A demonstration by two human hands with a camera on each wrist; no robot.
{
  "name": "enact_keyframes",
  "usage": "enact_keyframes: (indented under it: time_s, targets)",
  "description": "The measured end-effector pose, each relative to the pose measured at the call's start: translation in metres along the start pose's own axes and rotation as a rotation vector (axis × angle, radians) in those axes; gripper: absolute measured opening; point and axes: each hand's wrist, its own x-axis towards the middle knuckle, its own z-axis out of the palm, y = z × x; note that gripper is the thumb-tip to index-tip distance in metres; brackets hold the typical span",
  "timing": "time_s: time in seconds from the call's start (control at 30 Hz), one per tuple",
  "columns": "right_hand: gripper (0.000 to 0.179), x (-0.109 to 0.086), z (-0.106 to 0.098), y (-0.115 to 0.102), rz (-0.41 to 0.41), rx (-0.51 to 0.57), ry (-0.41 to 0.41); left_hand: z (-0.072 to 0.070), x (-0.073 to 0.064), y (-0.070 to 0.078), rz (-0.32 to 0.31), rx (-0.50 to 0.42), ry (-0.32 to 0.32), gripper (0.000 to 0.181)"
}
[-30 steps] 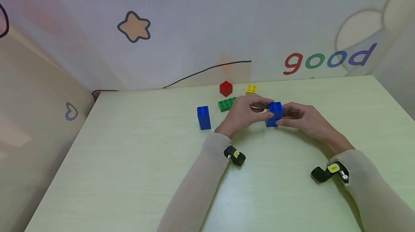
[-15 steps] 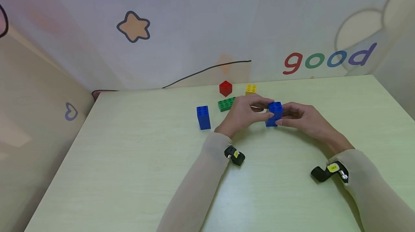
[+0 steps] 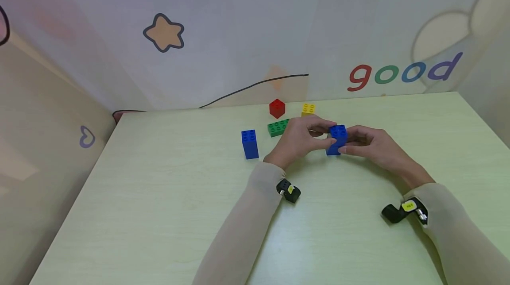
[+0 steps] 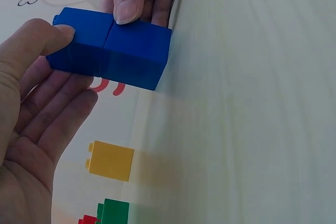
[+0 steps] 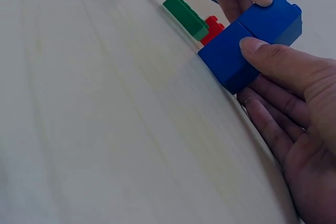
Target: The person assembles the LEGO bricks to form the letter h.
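Observation:
Two blue building bricks are stacked one on the other, the upper brick point(image 4: 89, 27) with studs on its top and the lower brick point(image 4: 137, 48) close over the table. My left hand point(image 3: 296, 140) pinches the upper one between thumb and fingers. From the other side my right hand point(image 3: 370, 144) grips the lower one, its thumb flat on the face in the right wrist view. A thin seam shows between the two bricks in both wrist views. The far sides of the stack are hidden by the fingers.
Left of my left hand stands another tall blue block point(image 3: 250, 145). Behind that hand lie a green brick point(image 3: 277, 128), partly covered, a red brick point(image 3: 277, 108) and a yellow brick point(image 3: 308, 109) near the back wall. The pale table point(image 3: 159, 214) spreads out in front.

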Motion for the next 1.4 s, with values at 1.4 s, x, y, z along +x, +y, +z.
enact_keyframes:
  time_s: [1.4]
  targets:
    - [0.05,-0.0002,0.0016,0.0039,-0.005,-0.006,0.026,0.0014,-0.0007,-0.0035,0.039,0.042,-0.014,0.04]
